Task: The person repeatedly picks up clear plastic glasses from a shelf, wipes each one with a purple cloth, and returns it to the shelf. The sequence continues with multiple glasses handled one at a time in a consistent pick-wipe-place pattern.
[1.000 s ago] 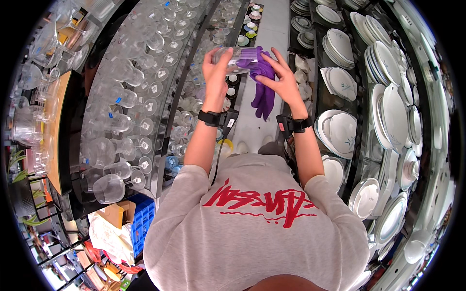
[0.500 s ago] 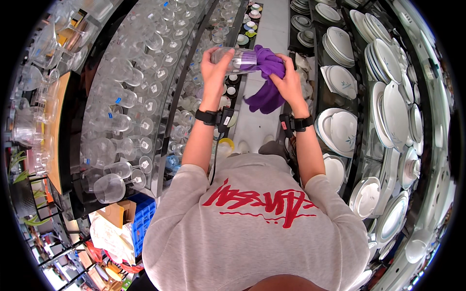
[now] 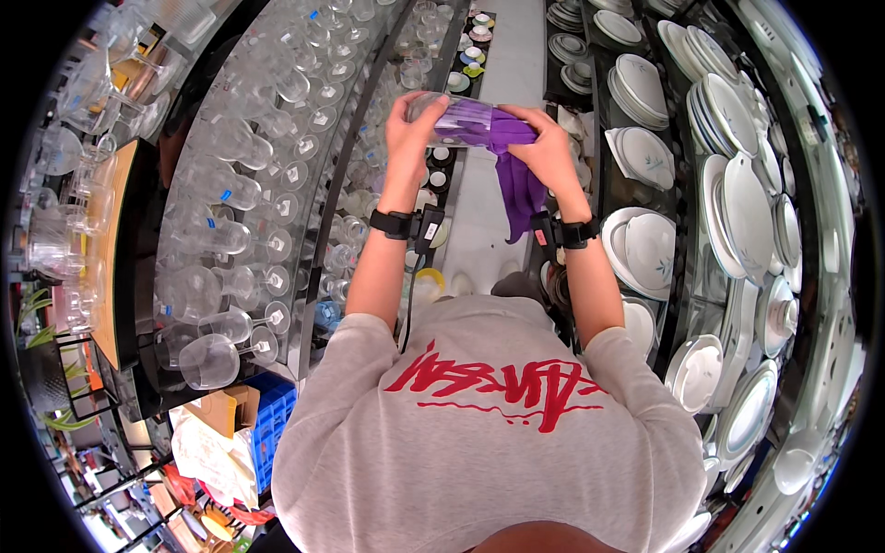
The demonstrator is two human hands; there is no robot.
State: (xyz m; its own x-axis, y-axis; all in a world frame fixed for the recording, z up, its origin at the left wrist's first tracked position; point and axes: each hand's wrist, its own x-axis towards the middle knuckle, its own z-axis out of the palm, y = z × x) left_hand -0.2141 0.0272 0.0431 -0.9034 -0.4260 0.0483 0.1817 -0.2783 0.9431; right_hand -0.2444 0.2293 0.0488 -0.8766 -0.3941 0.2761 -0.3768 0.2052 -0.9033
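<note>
Above the aisle I hold a clear drinking glass on its side, its mouth toward the right. My left hand is wrapped round the glass at its left end, thumb along the near side. A purple cloth is pushed into the glass, and purple shows through the wall. My right hand grips the cloth at the mouth, its fingertips partly hidden by the fabric. The rest of the cloth hangs down beneath that hand.
Rows of upside-down and lying stemmed glasses crowd the left shelf. White plates and bowls fill the right racks. Small cups line a dark strip ahead. A blue crate stands at lower left beside a cardboard box.
My right hand has pushed more of the purple cloth into the glass, so purple now fills more of it. The loose end hangs lower and narrower. My left hand stays on the glass.
</note>
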